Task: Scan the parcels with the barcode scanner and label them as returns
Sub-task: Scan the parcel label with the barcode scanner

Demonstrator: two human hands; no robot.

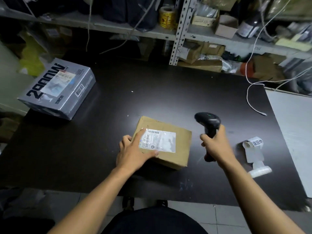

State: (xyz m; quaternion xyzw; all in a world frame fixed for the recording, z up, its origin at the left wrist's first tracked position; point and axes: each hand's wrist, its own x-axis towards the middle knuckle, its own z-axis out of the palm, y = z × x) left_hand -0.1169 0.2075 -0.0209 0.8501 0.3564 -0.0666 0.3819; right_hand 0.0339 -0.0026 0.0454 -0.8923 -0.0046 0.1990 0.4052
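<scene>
A brown cardboard parcel [175,149] with a white shipping label lies on the dark table [84,149] in front of me. My left hand [133,151] rests flat on its left side, fingers spread straight over the label's left edge. My right hand [216,146] grips the handle of a black barcode scanner [208,120], held upright to the right of the parcel with its head turned toward the parcel. A roll of white return labels [253,144] with black characters lies right of the scanner. A silver box [59,88] with its own label sits at the table's far left.
Metal shelving [179,31] packed with boxes, bags and a yellow tape roll runs along the back. A white cable [249,92] trails onto the table's far right. A light grey surface [293,125] adjoins the table's right edge. A white strip of label backing [258,168] trails toward me.
</scene>
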